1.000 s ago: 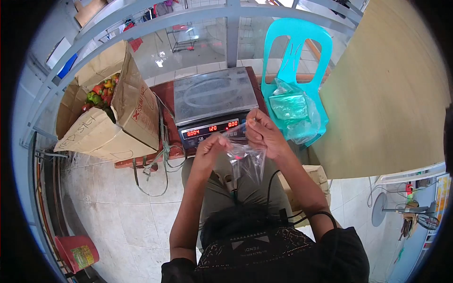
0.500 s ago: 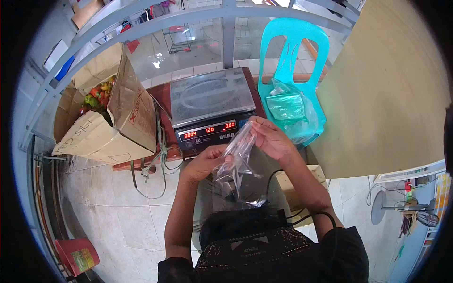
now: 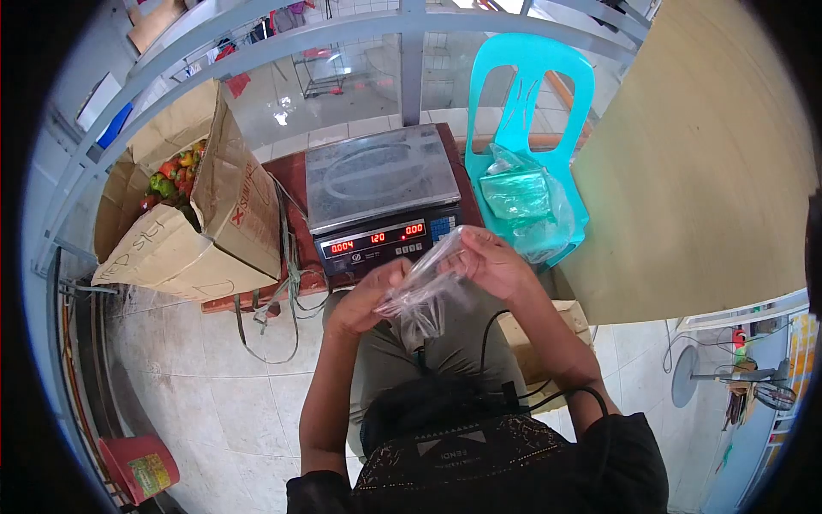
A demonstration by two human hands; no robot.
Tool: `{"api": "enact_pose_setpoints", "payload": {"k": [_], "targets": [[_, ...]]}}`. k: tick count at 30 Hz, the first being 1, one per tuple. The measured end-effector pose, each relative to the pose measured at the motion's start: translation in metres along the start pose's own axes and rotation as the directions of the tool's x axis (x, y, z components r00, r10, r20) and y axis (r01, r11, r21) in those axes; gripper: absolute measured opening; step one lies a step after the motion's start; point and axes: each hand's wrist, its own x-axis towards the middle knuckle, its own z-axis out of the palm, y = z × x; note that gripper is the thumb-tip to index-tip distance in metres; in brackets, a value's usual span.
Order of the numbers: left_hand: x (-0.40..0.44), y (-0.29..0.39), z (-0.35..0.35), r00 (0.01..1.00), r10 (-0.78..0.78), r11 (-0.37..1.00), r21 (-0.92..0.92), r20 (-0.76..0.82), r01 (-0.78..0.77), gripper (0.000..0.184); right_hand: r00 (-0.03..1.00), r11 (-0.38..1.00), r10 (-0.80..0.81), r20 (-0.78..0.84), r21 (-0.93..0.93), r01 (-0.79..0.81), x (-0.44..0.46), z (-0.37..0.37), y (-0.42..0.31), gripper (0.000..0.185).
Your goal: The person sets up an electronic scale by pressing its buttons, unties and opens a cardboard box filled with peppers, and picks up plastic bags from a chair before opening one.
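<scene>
A clear plastic bag (image 3: pixel 421 313) is stretched between my two hands above my lap. My left hand (image 3: pixel 370 295) is closed on its lower left part, and my right hand (image 3: pixel 497 267) pinches its upper end. Just beyond my hands stands a digital scale (image 3: pixel 383 184) with a bare metal plate and red lit digits. Its keypad lies close to the bag's upper end. Part of the bag is smeared by motion.
On the left, an open cardboard box (image 3: pixel 244 218) holds red and green peppers (image 3: pixel 175 178). A turquoise plastic chair (image 3: pixel 572 163) at right carries green and clear plastic bags (image 3: pixel 520 193). A wooden panel (image 3: pixel 693 188), a metal railing (image 3: pixel 413 64) and a red bin (image 3: pixel 141 467) stand around.
The bag has been drawn up and gathered, its lower part no longer hanging as far over my lap. My right hand has dropped slightly. Both hands keep hold.
</scene>
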Motion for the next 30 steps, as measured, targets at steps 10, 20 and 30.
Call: {"api": "enact_pose_setpoints", "payload": {"k": [10,20,30], "targets": [[-0.007,0.002,0.019,0.968,0.249,0.918,-0.311,-0.038,-0.248,0.031,0.891,0.796,0.381,0.247,-0.578,-0.180,-0.013,-0.011,-0.022,0.028],[-0.020,0.036,0.048,0.951,0.290,0.359,0.909,0.105,-0.210,0.016,0.913,0.388,0.146,0.380,-0.871,0.300,-0.015,0.026,-0.038,0.027],[-0.042,0.049,0.075,0.973,0.218,-0.236,0.971,0.080,-0.027,0.023,0.864,0.028,0.086,0.495,-0.868,0.495,-0.018,0.019,-0.032,0.033]]}}
